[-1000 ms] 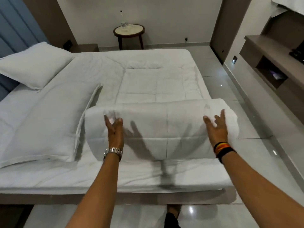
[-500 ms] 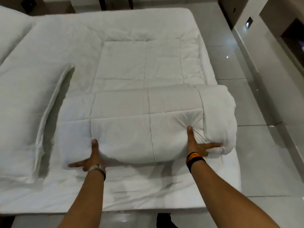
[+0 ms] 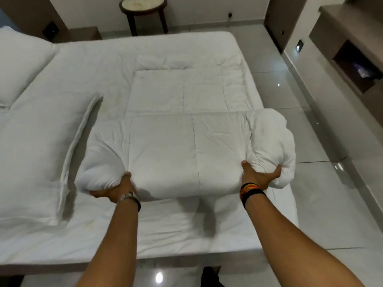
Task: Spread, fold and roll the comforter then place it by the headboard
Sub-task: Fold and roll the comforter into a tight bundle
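At centre frame, the left hand cups under the rolled comforter, fingers curled beneath. The right hand grips its lower right end, thumb on top.

Nothing here can be read. The white comforter carries no label or tag with print that shows, and the plain bed bears none either. The watch on the left wrist is too blurred to show any dial marks, and the dark niche far right holds something unreadable.
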{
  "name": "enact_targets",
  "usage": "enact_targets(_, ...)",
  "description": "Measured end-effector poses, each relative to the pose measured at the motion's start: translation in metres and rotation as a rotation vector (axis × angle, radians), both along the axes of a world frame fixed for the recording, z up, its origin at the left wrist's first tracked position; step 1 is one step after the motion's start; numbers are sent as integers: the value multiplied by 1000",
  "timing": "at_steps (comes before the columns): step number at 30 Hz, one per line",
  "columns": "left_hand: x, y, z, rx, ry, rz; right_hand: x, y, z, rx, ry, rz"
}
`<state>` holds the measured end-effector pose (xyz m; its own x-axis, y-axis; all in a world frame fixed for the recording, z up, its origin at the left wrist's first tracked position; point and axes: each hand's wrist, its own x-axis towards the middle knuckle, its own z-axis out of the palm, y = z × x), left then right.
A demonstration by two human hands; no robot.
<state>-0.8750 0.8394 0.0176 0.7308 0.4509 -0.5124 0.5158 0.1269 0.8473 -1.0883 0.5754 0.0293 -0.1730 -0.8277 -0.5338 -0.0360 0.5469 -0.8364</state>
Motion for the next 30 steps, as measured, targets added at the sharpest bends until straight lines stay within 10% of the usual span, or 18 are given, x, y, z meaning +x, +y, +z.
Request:
enact_targets(12, -159, 143, 129, 45, -112, -90, -161, 138, 96, -160, 66, -12)
enact_targets(18, -104, 106, 132, 2, -272, -480, -117, 92, 104, -329, 9, 539)
enact_targets(26, 8, 0, 84, 237, -379, -1009, -18, 15, 19, -980, 975, 968)
enact_targets(30, 43, -47, 43, 833, -569, -1055, 56, -56, -5, -1005, 1133, 1028)
